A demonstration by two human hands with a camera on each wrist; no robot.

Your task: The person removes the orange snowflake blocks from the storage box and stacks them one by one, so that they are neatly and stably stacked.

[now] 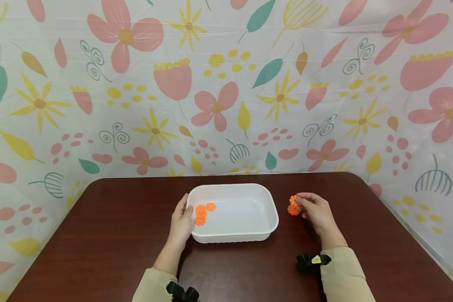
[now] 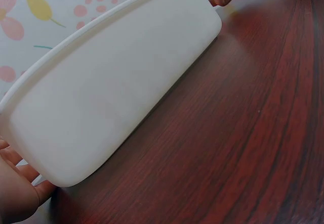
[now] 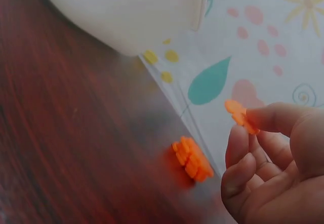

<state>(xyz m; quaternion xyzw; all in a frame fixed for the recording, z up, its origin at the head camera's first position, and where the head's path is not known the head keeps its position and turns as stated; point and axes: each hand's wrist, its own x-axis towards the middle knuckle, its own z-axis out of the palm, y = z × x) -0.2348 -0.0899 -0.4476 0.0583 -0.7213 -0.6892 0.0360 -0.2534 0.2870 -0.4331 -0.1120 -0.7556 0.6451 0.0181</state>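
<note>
A white plastic basin (image 1: pixel 234 238) stands on the table, with several orange flower-shaped discs (image 1: pixel 200 214) lying inside near its left end. My left hand (image 1: pixel 181 222) holds the basin's left end, thumb at the rim and fingers along the outer wall. To the right of the basin, my right hand (image 1: pixel 318 213) pinches an orange flower-shaped disc (image 3: pixel 242 118) between thumb and fingertips, raised above the tabletop. Below that disc sits a small stack of orange discs (image 3: pixel 192 159) on the table.
The dark wooden table (image 1: pixel 226 268) has a rounded far edge. Right behind it hangs a flower-printed cloth (image 1: pixel 219 138). Black wrist mounts (image 1: pixel 312 261) are strapped at both sleeves.
</note>
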